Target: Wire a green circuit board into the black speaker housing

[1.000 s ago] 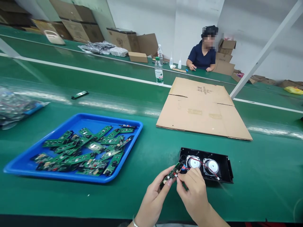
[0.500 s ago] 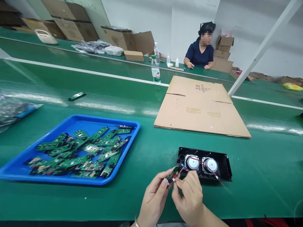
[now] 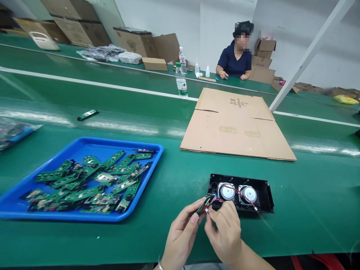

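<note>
The circuit board (image 3: 204,204) is a small, thin green strip held just above the near edge of the green table (image 3: 174,176), pinched between the fingers of the left hand (image 3: 182,234) while the right hand (image 3: 225,232) closes its fingertips on the small wire plug at the board's near end. Going by size: the table is wide and flat, with open room to the right of the hands and between them and the flat cardboard sheet (image 3: 236,123) farther off. The blue tray (image 3: 84,144) of loose boards sits to the left, well apart. The black speaker case (image 3: 264,195) lies just beyond the hands, its thin red wire (image 3: 239,193) running across the two round speakers to the board. The board looks light and stiff but fragile, best held by its long edges, clear of the soldered parts. The wire looks soft and short, so a pull away from the case would likely strain the joint. A water bottle (image 3: 180,83) and a seated person (image 3: 236,62) are far off.
</note>
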Demonstrator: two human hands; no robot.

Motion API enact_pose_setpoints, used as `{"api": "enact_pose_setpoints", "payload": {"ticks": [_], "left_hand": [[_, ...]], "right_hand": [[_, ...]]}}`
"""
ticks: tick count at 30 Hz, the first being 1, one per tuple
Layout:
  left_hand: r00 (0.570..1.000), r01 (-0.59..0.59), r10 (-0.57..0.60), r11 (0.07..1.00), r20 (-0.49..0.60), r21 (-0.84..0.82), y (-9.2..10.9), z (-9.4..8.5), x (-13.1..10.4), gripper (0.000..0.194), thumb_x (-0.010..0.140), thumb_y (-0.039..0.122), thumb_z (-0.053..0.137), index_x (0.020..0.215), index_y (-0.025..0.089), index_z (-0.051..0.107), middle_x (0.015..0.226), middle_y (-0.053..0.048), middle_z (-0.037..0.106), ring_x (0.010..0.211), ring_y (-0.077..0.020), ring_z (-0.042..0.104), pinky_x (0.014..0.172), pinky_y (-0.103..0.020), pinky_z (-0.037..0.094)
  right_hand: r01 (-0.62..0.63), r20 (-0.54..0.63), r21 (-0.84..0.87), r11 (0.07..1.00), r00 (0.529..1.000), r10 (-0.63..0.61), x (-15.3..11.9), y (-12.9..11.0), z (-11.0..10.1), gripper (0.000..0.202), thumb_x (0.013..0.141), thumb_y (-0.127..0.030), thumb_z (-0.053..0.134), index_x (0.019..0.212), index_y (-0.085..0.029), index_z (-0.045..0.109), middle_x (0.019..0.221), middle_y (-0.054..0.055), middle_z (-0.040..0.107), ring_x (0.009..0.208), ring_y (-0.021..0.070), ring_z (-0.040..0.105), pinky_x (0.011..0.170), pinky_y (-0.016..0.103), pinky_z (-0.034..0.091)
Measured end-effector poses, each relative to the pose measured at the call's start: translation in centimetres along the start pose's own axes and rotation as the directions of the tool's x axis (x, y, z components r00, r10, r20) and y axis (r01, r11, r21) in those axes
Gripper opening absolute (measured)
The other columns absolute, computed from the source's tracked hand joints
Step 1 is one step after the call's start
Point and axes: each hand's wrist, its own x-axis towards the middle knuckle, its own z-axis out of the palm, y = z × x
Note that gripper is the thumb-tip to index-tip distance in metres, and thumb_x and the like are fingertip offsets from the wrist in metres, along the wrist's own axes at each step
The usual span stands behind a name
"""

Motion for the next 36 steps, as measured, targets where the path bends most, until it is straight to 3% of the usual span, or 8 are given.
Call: {"api": "enact_pose_setpoints", "payload": {"ticks": [10,16,25,28,31,34,36], "left_hand": [[0.999,-0.027,0.025,0.997,0.023,0.078,-0.2,-0.2,0.1,0.029,0.061,0.040,0.070,0.080,0.019,0.069,0.101,-0.011,0.065,0.101,-0.0270,0.056,0.085,-0.036,0.048],[1.000,-0.019,0.018,0.988,0.006,0.153,-0.3,-0.6,0.1,0.033,0.059,0.045,0.070,0.079,0.019,0.069,0.101,-0.011,0.065,0.103,-0.0278,0.054,0.089,-0.039,0.045],[0.987,-0.103,0.067,0.959,0.144,0.264,-0.8,-1.8,0.3,0.025,0.068,0.040,0.063,0.082,0.021,0.069,0.106,-0.009,0.064,0.107,-0.0265,0.052,0.094,-0.039,0.040],[0.989,-0.082,0.029,0.926,0.147,0.369,0.4,-1.4,0.6,0.022,0.066,0.039,0.065,0.078,0.021,0.069,0.098,-0.009,0.066,0.101,-0.0263,0.056,0.092,-0.037,0.042],[0.980,0.010,-0.087,0.920,0.179,0.392,1.5,-1.0,1.0,0.025,0.062,0.034,0.069,0.083,0.020,0.066,0.088,-0.008,0.067,0.088,-0.0242,0.060,0.081,-0.034,0.048],[0.940,0.147,-0.230,0.939,0.253,0.310,1.7,-1.3,1.3,0.048,0.061,0.030,0.071,0.104,0.024,0.054,0.085,-0.004,0.067,0.079,-0.0197,0.062,0.070,-0.028,0.050],[0.912,0.200,-0.292,0.930,0.289,0.307,1.3,-1.6,1.3,0.053,0.061,0.030,0.072,0.108,0.023,0.050,0.085,-0.004,0.067,0.080,-0.0192,0.062,0.069,-0.027,0.049]], "right_hand": [[-0.009,0.002,-0.019,1.000,1.000,0.010,0.0,0.0,-0.1,0.013,0.080,-0.005,0.047,0.085,-0.015,0.054,0.059,0.002,0.051,0.056,0.0127,0.042,0.051,0.027,0.034],[0.058,0.077,-0.010,0.998,0.995,-0.057,0.2,0.3,-0.3,0.013,0.079,-0.002,0.047,0.085,-0.011,0.054,0.058,0.003,0.052,0.056,0.0129,0.043,0.050,0.027,0.034],[0.073,0.103,0.064,0.995,0.991,-0.079,0.3,0.5,-0.5,0.015,0.079,0.001,0.044,0.086,-0.007,0.055,0.067,0.008,0.057,0.064,0.0148,0.049,0.053,0.029,0.035],[0.106,0.114,-0.002,0.994,0.988,-0.105,0.4,0.8,-0.5,0.013,0.080,-0.001,0.046,0.086,-0.008,0.056,0.060,0.004,0.055,0.058,0.0125,0.045,0.053,0.029,0.034],[0.091,0.159,-0.041,0.995,0.984,-0.084,1.0,0.8,-1.2,0.013,0.081,-0.004,0.046,0.082,-0.012,0.057,0.056,0.001,0.052,0.058,0.0123,0.042,0.059,0.030,0.035],[0.008,0.265,-0.029,1.000,0.964,0.000,1.4,1.7,-3.4,0.012,0.086,-0.021,0.046,0.087,-0.016,0.057,0.073,0.003,0.058,0.075,0.0167,0.046,0.071,0.035,0.037],[-0.096,0.295,-0.116,0.989,0.947,0.126,1.3,3.1,-5.6,0.021,0.086,-0.033,0.046,0.096,-0.017,0.055,0.086,0.006,0.058,0.083,0.0195,0.046,0.074,0.036,0.037]]}}
